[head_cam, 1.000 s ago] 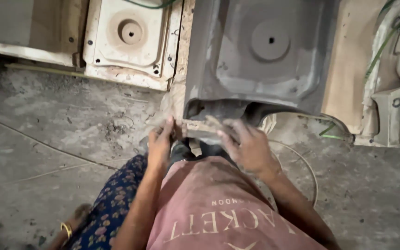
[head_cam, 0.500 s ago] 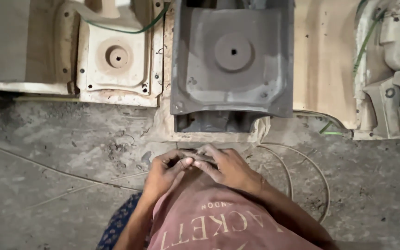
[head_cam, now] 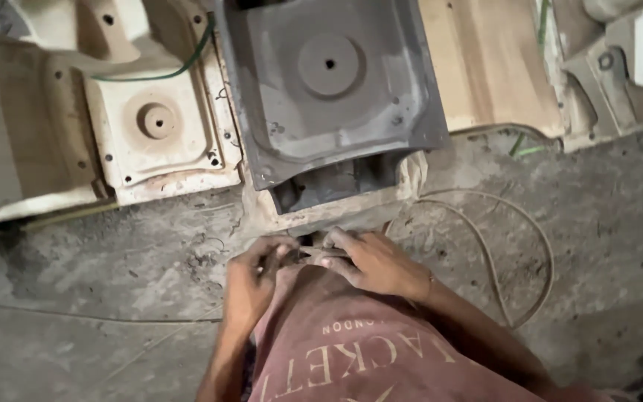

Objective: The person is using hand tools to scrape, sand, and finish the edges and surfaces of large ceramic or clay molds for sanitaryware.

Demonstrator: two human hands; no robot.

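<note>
My left hand [head_cam: 251, 279] and my right hand [head_cam: 373, 260] meet close in front of my body, just above my faded red shirt [head_cam: 351, 350]. Together they grip a small thin metal piece [head_cam: 314, 254] held between the fingers; its shape is too small to make out. Right beyond the hands lies the near edge of a dark grey moulded panel [head_cam: 329, 82] with a round boss and a centre hole, leaning on the dusty concrete floor [head_cam: 113, 298].
A cream moulded panel [head_cam: 154, 126] with a round boss lies to the left, a green wire [head_cam: 176, 71] across it. A pale wooden board [head_cam: 485, 67] and more cream parts [head_cam: 612, 67] sit on the right. A thin cord [head_cam: 515, 238] loops over the floor at right.
The view has shifted so the panels sit higher and further left in frame. My hands have come closer together and nearer my body, still pinching the small piece.
</note>
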